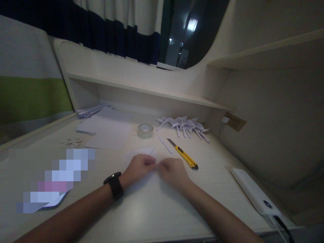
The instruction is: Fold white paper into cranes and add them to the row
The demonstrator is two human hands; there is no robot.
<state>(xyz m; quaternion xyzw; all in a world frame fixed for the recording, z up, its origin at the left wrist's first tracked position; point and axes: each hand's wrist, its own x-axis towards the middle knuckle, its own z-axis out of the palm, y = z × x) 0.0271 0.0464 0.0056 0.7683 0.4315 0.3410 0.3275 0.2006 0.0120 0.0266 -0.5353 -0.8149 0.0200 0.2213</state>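
Pale wooden desk [141,219], under a low shelf [152,91] and a dark-hemmed curtain [116,33], carries the work, and both hands meet above it. Left hand [140,168], with a black watch [114,185] at its wrist, and right hand [174,172] have their fingertips drawn together, pinching between them a small white piece [156,166]; whether it is paper or tape, I cannot tell. Just beyond the left hand lies a folded white paper [143,151], partly covered by this hand, and I cannot see if they touch. Beyond the right hand are a thin white stick [165,145] and a yellow cutter [186,157], its blade out and pointing away from the fingers. Farther ahead stand a roll of clear tape [145,131] and, to its right, a cluster of folded paper shapes [183,125] on stems; ahead and to the left are flat sheets [108,128]. As I judge, the main danger is the bare blade: if the right hand reaches forward without looking, it could be cut. Also the small piece could crease or tear if the two hands pull unequally, and a careless left wrist could crush the folded paper so near to it.
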